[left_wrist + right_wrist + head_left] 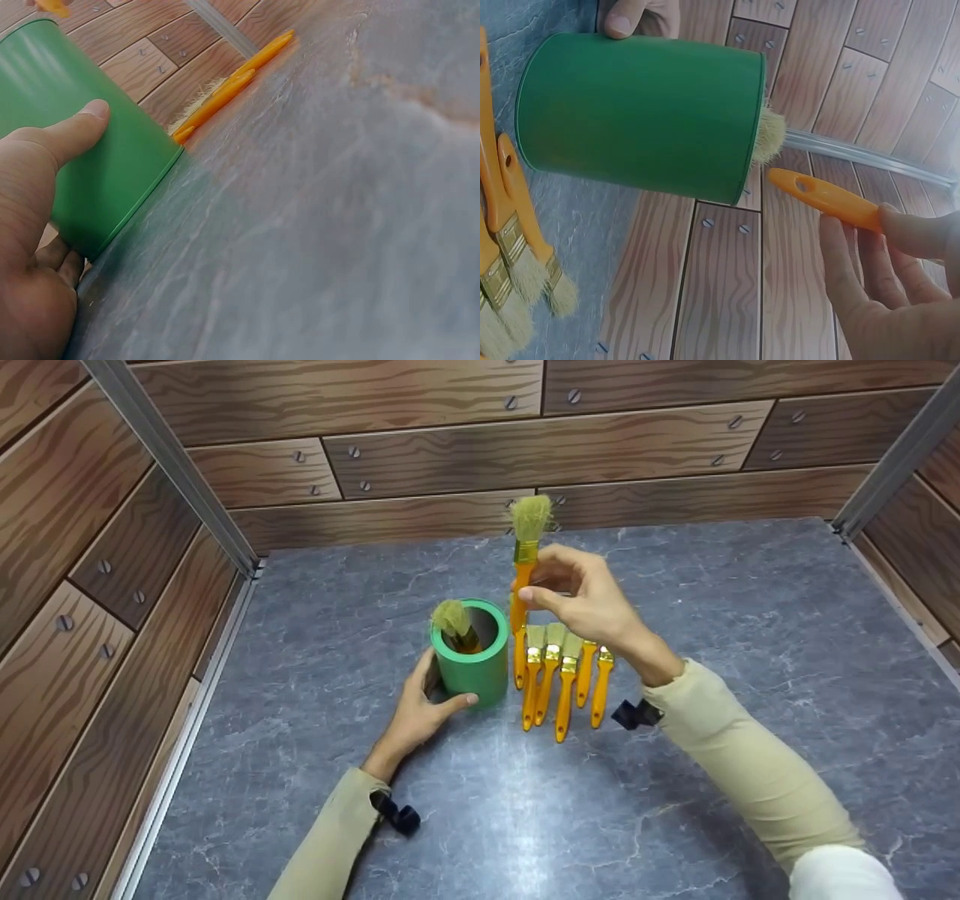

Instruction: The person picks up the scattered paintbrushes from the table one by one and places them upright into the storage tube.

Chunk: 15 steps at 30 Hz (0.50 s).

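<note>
- Wraps the left hand (416, 712) round the smooth green cylindrical container (480, 679), thumb against its wall, likely to steady it on the grey marble-patterned table (262, 697).
- Pinches, with the right hand (592, 596) apart from the left, an orange-handled, pale-bristled paintbrush (525, 570) by its handle, probably to keep fingers off the bristles and leave the handle's end free.
- Holds that paintbrush aloft, just right of the container's mouth; points bristles up and handle end down, long axis near vertical, slightly tilted.
- Keeps the container upright, mouth upward; inside, shows a second paintbrush (452, 617), bristles up, leaning toward the left rim.
- Farther right, shows several matching paintbrushes (564, 701) lying flat, handle ends toward the near side.
</note>
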Each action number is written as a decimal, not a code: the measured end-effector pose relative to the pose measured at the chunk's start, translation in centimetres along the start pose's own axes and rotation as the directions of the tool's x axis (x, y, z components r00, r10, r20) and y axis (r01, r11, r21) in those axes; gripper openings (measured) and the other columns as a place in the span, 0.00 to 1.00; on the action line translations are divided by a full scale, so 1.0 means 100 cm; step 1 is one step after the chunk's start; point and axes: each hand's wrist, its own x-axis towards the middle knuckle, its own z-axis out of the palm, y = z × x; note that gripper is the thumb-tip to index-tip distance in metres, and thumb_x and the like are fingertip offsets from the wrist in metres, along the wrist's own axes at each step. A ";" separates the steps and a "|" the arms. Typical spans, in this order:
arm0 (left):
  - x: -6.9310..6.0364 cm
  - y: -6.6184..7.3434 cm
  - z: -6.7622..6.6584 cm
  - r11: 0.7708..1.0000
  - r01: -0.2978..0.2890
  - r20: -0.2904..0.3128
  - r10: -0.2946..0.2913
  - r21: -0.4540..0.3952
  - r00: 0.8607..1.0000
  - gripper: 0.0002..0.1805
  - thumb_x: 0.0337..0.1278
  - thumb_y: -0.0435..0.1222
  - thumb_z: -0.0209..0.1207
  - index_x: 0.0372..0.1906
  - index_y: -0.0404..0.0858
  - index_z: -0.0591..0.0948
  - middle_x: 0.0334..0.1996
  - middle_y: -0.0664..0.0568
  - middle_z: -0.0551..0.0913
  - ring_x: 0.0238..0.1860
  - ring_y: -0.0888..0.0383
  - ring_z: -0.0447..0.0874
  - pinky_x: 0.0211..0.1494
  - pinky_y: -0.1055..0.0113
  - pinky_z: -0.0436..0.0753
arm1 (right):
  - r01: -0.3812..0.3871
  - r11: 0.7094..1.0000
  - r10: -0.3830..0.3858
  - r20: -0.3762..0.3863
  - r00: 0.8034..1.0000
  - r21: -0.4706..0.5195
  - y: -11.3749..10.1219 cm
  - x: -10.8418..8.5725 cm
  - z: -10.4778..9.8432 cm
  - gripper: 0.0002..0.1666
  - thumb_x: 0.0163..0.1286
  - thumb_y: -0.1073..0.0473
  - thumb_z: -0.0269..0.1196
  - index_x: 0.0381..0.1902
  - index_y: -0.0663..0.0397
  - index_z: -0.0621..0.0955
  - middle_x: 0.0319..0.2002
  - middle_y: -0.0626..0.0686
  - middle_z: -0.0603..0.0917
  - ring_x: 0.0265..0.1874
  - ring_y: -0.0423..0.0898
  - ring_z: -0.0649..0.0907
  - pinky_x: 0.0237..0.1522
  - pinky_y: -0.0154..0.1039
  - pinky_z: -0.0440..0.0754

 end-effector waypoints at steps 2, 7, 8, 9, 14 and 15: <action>0.000 0.000 0.000 1.000 0.006 0.002 -0.006 -0.003 1.000 0.58 0.59 0.38 0.78 0.87 0.47 0.54 0.83 0.50 0.64 0.83 0.49 0.62 0.85 0.49 0.65 | 0.018 1.000 -0.018 0.002 1.000 0.004 0.000 0.003 0.003 0.11 0.74 0.69 0.68 0.53 0.66 0.84 0.49 0.65 0.90 0.43 0.51 0.91 0.49 0.48 0.92; -0.001 0.000 0.000 1.000 0.003 -0.002 -0.003 -0.001 1.000 0.58 0.59 0.38 0.79 0.87 0.47 0.55 0.83 0.49 0.65 0.83 0.49 0.62 0.85 0.48 0.64 | 0.035 0.999 -0.035 0.022 0.999 -0.017 0.003 0.011 0.012 0.11 0.75 0.67 0.69 0.53 0.61 0.85 0.48 0.59 0.91 0.44 0.52 0.90 0.48 0.43 0.91; -0.001 0.000 0.000 1.000 0.004 -0.002 -0.004 0.002 1.000 0.58 0.59 0.39 0.79 0.87 0.46 0.55 0.83 0.50 0.65 0.83 0.49 0.62 0.85 0.48 0.64 | 0.039 0.999 -0.038 0.029 0.999 -0.020 0.004 0.012 0.013 0.11 0.76 0.66 0.69 0.53 0.60 0.85 0.48 0.59 0.91 0.44 0.52 0.90 0.49 0.43 0.91; -0.001 -0.001 0.000 1.000 0.003 -0.001 -0.003 0.003 1.000 0.58 0.59 0.39 0.79 0.87 0.46 0.55 0.83 0.50 0.65 0.83 0.50 0.62 0.85 0.48 0.64 | 0.043 0.999 -0.042 0.032 0.999 -0.026 0.006 0.013 0.015 0.11 0.76 0.66 0.69 0.54 0.60 0.85 0.48 0.59 0.91 0.45 0.52 0.90 0.49 0.42 0.90; 0.001 0.000 -0.001 1.000 0.007 0.004 -0.007 0.009 1.000 0.58 0.60 0.40 0.79 0.88 0.47 0.54 0.83 0.51 0.65 0.83 0.52 0.63 0.84 0.51 0.66 | 0.050 0.998 -0.048 0.038 0.998 -0.038 0.012 0.022 0.022 0.12 0.76 0.67 0.68 0.54 0.64 0.84 0.49 0.61 0.91 0.45 0.54 0.91 0.49 0.41 0.90; 0.001 0.000 -0.001 1.000 0.002 0.004 -0.003 0.007 1.000 0.58 0.59 0.40 0.79 0.88 0.47 0.54 0.83 0.51 0.65 0.83 0.52 0.63 0.84 0.50 0.66 | 0.048 0.998 -0.046 0.038 0.998 -0.043 0.013 0.024 0.024 0.12 0.75 0.68 0.68 0.55 0.64 0.84 0.48 0.61 0.91 0.45 0.54 0.91 0.49 0.41 0.89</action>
